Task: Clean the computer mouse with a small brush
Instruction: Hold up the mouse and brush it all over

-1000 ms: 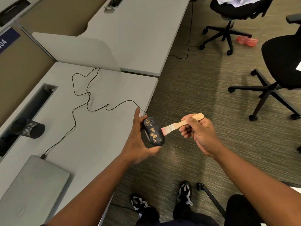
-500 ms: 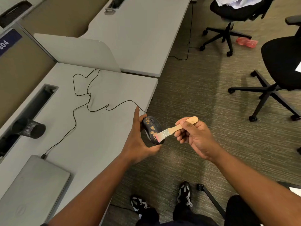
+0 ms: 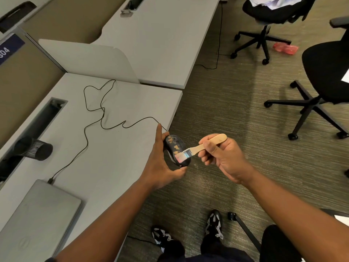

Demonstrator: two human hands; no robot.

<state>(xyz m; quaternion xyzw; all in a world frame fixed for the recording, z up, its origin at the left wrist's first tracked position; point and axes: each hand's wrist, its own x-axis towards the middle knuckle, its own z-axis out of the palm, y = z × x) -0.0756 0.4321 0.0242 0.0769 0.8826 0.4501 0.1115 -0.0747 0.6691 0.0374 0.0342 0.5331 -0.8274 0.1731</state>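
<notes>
Even, fairly bright indoor light falls from overhead, with no hard glare. The pale tabletop [image 3: 117, 152] reads as flat grey with a mild sheen, and the closed laptop [image 3: 37, 214] at 8 o'clock shows a soft dull reflection. Shadows are faint and diffuse: a soft patch under the office chair [image 3: 324, 72] at 3 o'clock on the carpet [image 3: 226, 103]. Wide-angle distortion bends the tabletop edges and stretches the forearms toward the bottom corners. The brush bristles [image 3: 182, 157] look slightly smeared; the centre is otherwise reasonably sharp.
</notes>
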